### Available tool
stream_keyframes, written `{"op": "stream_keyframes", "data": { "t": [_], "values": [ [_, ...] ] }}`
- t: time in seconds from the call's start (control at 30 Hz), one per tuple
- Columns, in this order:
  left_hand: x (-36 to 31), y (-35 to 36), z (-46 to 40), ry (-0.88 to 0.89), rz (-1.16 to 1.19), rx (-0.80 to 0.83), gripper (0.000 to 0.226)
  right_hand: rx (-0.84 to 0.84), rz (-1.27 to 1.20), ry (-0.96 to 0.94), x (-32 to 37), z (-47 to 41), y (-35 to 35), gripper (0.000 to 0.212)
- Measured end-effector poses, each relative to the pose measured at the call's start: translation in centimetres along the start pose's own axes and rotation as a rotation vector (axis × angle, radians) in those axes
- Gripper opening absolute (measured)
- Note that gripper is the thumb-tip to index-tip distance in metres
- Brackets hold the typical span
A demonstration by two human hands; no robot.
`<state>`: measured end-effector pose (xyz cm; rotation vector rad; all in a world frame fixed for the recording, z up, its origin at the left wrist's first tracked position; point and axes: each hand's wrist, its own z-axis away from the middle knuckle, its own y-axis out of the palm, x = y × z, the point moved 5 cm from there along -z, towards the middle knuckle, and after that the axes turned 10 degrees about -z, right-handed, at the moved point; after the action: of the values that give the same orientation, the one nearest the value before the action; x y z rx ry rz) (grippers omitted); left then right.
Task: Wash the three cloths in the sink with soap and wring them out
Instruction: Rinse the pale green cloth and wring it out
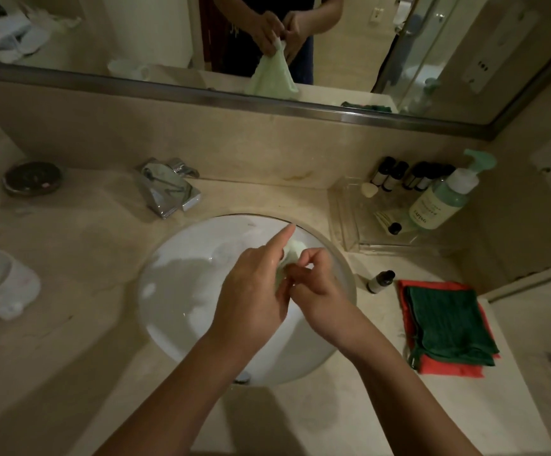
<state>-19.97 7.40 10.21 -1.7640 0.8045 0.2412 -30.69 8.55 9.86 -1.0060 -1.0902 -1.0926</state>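
A: Why work over the sink [175, 278]?
B: So drips fall into the basin. The green cloth [451, 324] sits on the red cloth [445, 368], on the counter just right of it, probably waiting dry.
A: And the hands?
B: The left hand [251, 291] and right hand [316, 287] are both closed on the pale cloth [292, 250], bunched between them above the bowl, likely for wringing
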Motion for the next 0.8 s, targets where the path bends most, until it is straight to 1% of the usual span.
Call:
{"op": "stream_keyframes", "data": {
  "t": [0.07,0.1,0.13,0.17,0.23,0.3,0.33,0.37,0.4,0.43,0.47,0.5,0.53,0.57,0.6,0.63,0.67,0.73,0.77,0.8],
  "values": [
    [-0.5,0.2,0.4,0.136,-0.11,-0.046,0.073,0.023,0.282,-0.018,0.5,0.4,0.0,0.025],
    [-0.5,0.3,0.4,0.136,-0.121,-0.057,0.071,0.021,0.37,-0.025,0.7,0.5,-0.1,0.022],
    [-0.3,0.5,0.2,0.076,-0.083,-0.059,0.07,0.008,0.41,-0.033,0.9,0.6,-0.1,0.02],
    [0.1,0.5,-0.1,-0.037,0.002,-0.064,0.068,-0.006,0.423,-0.045,0.9,0.6,-0.3,0.021],
    [1.3,0.9,-0.3,-0.274,0.259,-0.08,0.066,-0.069,0.343,-0.076,0.6,0.3,-0.9,0.031],
    [2.6,1.1,-0.7,-0.426,0.527,-0.094,0.067,-0.205,0.201,-0.098,-0.3,-0.2,-2.0,0.039],
    [3.0,1.1,-1.0,-0.469,0.644,-0.068,0.068,-0.304,0.116,-0.112,-1.0,-0.3,-2.8,0.038],
    [3.2,1.0,-1.3,-0.475,0.73,-0.024,0.067,-0.398,0.06,-0.109,-2.0,-0.5,-3.7,0.037],
    [3.1,0.8,-1.6,-0.452,0.793,0.015,0.067,-0.449,0.02,-0.071,-3.0,-0.7,-4.4,0.043],
    [3.0,0.5,-1.8,-0.42,0.829,0.046,0.065,-0.442,-0.015,0.006,-3.8,-1.1,-4.7,0.062],
    [3.0,0.3,-1.9,-0.393,0.863,0.065,0.065,-0.399,-0.074,0.093,-4.8,-1.5,-4.9,0.09],
    [3.1,0.1,-2.1,-0.382,0.902,0.077,0.066,-0.352,-0.173,0.17,-5.8,-1.8,-5.1,0.111],
    [3.5,0.0,-2.2,-0.392,0.947,0.083,0.068,-0.298,-0.268,0.22,-6.5,-2.1,-5.1,0.12],
    [3.9,-0.1,-2.4,-0.407,0.985,0.081,0.071,-0.248,-0.341,0.237,-7.0,-2.2,-5.1,0.119],
    [4.4,-0.1,-2.5,-0.417,1.011,0.071,0.072,-0.204,-0.392,0.23,-7.3,-2.3,-5.2,0.111],
    [4.8,-0.2,-2.6,-0.415,1.032,0.065,0.072,-0.163,-0.43,0.208,-7.4,-2.3,-5.1,0.095],
    [5.1,-0.2,-2.8,-0.412,1.046,0.064,0.072,-0.134,-0.463,0.188,-7.2,-2.4,-4.9,0.074],
    [5.9,-0.4,-3.0,-0.414,1.048,0.059,0.072,-0.152,-0.43,0.138,-6.6,-2.4,-4.5,0.031],
    [6.4,-0.5,-3.2,-0.427,1.028,0.042,0.072,-0.195,-0.389,0.101,-6.1,-2.4,-4.5,0.017],
    [7.2,-0.6,-3.2,-0.449,0.979,0.008,0.071,-0.252,-0.38,0.059,-5.6,-2.3,-4.6,0.012]
  ]
}}
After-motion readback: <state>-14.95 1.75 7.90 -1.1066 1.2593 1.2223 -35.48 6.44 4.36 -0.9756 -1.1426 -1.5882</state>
